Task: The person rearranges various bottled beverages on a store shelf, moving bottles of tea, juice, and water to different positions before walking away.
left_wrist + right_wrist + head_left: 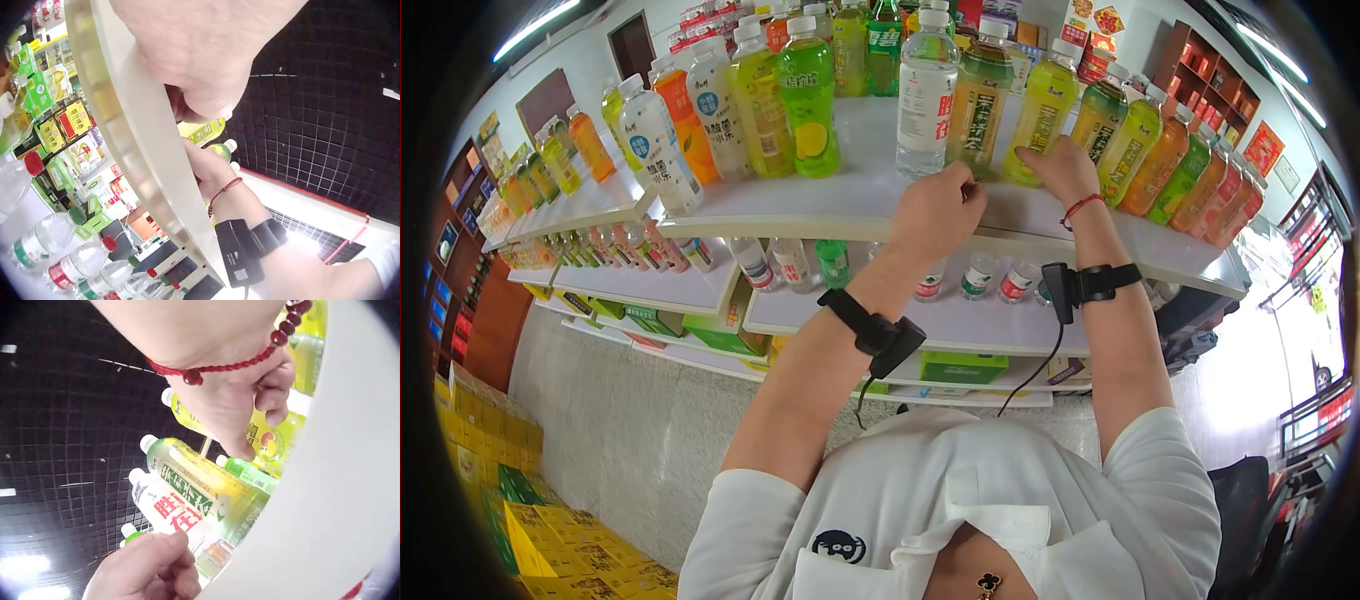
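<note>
My left hand (940, 210) is at the shelf's front edge, its fingers loosely curled with nothing visible in them. Behind it stands a clear bottle with a white label and red characters (926, 100). Beside that is a green-and-yellow tea bottle (200, 478). My right hand (1064, 172) is bent over the edge before a yellow-green drink bottle (1040, 110). The right thumb (234, 440) stretches across the front of this bottle's label, while the other fingers curl loosely in the right wrist view. Both bottles stand upright on the white shelf (750, 212).
Close to the right hand, a row of drink bottles (1175, 160) runs along the shelf. More bottles (810, 110) stand to the left. Small water bottles (75, 262) occupy the level below. Yellow cartons (570, 540) are stacked on the floor at left.
</note>
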The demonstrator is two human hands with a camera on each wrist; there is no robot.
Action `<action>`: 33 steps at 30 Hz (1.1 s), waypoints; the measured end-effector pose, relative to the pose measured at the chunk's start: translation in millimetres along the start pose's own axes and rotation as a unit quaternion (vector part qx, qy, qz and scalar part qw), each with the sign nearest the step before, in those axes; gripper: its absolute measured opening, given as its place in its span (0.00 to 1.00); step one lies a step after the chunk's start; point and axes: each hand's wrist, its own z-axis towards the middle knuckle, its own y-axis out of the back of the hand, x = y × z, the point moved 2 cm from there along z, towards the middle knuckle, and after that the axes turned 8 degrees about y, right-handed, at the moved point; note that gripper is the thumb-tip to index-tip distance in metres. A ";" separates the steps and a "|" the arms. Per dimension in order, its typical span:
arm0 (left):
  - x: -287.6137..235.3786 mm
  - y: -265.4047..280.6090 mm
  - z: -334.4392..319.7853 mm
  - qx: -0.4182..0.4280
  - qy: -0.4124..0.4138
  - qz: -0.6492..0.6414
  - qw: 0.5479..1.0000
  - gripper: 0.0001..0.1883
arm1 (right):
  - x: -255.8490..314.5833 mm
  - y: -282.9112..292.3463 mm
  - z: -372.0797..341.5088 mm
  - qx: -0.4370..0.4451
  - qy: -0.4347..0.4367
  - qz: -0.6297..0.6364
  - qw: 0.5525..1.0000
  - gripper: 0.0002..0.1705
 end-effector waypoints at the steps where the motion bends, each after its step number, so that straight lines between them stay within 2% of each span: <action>1: 0.5 -0.4 0.3 0.007 0.002 -0.008 1.000 0.11 | -3.0 1.2 -1.7 0.005 -0.003 0.005 1.000 0.37; 5: 3.2 -1.7 1.7 0.022 0.011 -0.019 1.000 0.11 | -2.5 1.9 -6.0 0.008 -0.025 -0.040 0.999 0.36; 16: 2.5 -1.3 2.4 0.023 -0.008 -0.027 0.999 0.11 | 13.4 -1.1 -24.3 -0.113 -0.034 -0.045 0.992 0.34; 20: 2.4 -3.1 2.1 0.027 0.001 -0.030 0.999 0.11 | 14.6 2.6 -29.4 -0.116 -0.018 -0.032 0.993 0.33; 22: 1.8 -3.9 1.1 0.027 0.002 -0.032 0.999 0.11 | 11.3 3.5 -32.6 -0.127 0.028 -0.020 0.991 0.33; 26: -1.3 -1.6 0.6 0.027 0.012 -0.024 0.999 0.11 | 7.7 7.5 -48.0 -0.152 0.027 0.011 0.988 0.33; 28: -1.1 -1.5 -0.2 0.025 0.011 -0.023 0.999 0.11 | 11.0 11.5 -58.4 -0.155 0.093 0.047 0.982 0.31; 29: -1.8 -1.5 -0.5 0.023 0.010 -0.022 0.999 0.11 | 9.7 12.1 -57.5 -0.153 0.095 0.048 0.982 0.31; 31: -2.8 -1.7 -0.7 0.021 0.010 -0.020 1.000 0.10 | 12.4 7.6 -56.8 -0.054 0.207 -0.075 0.974 0.24; 32: -3.3 -1.8 -1.2 0.021 0.008 -0.018 1.000 0.09 | 14.3 8.1 -55.1 -0.052 0.208 -0.071 0.974 0.24; 33: -3.9 -2.1 -1.8 0.021 0.011 -0.015 1.000 0.09 | 19.0 8.8 -51.1 -0.014 0.228 -0.125 0.965 0.24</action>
